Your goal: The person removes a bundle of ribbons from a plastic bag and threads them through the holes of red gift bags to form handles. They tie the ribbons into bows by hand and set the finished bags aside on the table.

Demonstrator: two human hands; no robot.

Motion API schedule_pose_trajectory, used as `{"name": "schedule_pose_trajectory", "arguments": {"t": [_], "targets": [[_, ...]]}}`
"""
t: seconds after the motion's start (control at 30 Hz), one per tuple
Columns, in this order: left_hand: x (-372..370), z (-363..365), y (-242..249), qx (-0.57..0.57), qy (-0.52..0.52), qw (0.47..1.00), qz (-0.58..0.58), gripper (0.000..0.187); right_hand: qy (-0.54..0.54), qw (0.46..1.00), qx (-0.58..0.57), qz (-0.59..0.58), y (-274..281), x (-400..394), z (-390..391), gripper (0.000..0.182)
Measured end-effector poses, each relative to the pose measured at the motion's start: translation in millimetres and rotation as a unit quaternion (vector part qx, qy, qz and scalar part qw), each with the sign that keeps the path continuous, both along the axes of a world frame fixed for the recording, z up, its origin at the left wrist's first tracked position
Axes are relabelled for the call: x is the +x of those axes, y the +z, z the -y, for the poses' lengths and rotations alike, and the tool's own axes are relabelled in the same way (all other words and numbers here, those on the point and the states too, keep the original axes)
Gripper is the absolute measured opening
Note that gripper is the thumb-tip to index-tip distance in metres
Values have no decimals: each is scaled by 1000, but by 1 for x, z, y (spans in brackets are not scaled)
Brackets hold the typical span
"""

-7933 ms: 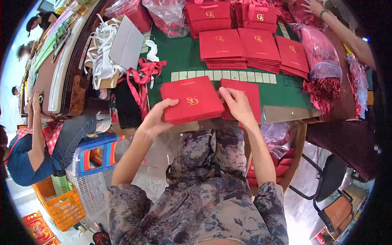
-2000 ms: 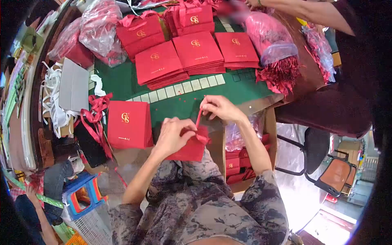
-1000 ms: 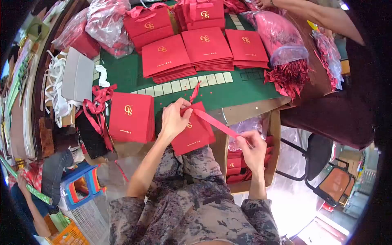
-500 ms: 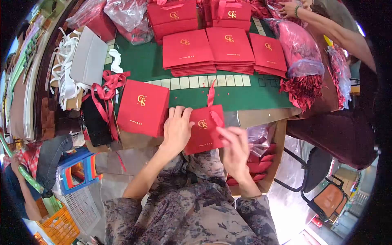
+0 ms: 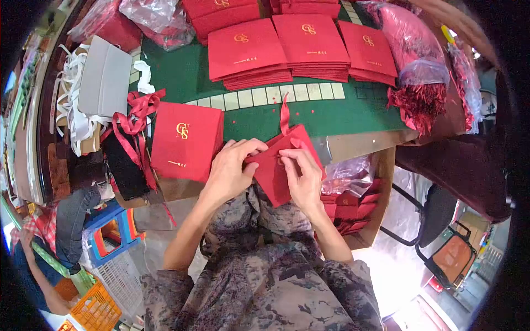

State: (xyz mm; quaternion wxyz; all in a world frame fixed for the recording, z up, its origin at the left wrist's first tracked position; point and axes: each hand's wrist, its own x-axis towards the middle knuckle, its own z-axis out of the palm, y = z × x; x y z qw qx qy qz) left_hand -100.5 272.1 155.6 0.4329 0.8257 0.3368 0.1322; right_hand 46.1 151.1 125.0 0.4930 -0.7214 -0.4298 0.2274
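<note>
A small red bag (image 5: 271,179) with a red ribbon (image 5: 285,115) is tilted at the table's front edge, above my lap. My left hand (image 5: 232,166) pinches its upper left edge, thumb and fingers closed. My right hand (image 5: 302,177) lies over the bag's front with the fingers bent and closed near the ribbon; the fingertips are partly hidden against the red surface. Left of my left hand, a stack of flat red bags (image 5: 186,140) with a gold logo rests on the green mat (image 5: 243,122).
More red bag stacks (image 5: 247,49) stand at the back. A plastic bag of red shreds (image 5: 422,71) lies at the right. White ribbons (image 5: 69,94) and a grey box (image 5: 105,77) are at the left. Below the table stands a carton (image 5: 381,190) holding red bags.
The red bag has turned and tilted, its gold logo now mostly covered. My right hand has moved inward over its front, and my left hand has closed on its upper edge. The view has shifted slightly.
</note>
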Motion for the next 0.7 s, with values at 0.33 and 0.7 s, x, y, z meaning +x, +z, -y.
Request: {"name": "schedule_pose_trajectory", "arguments": {"t": [0.33, 0.7], "targets": [[5, -5, 7, -226, 38, 972, 42, 26, 17, 1000, -11, 19, 18, -7, 5, 11], [7, 1, 12, -229, 44, 971, 57, 25, -3, 1000, -11, 10, 22, -7, -4, 11]]}}
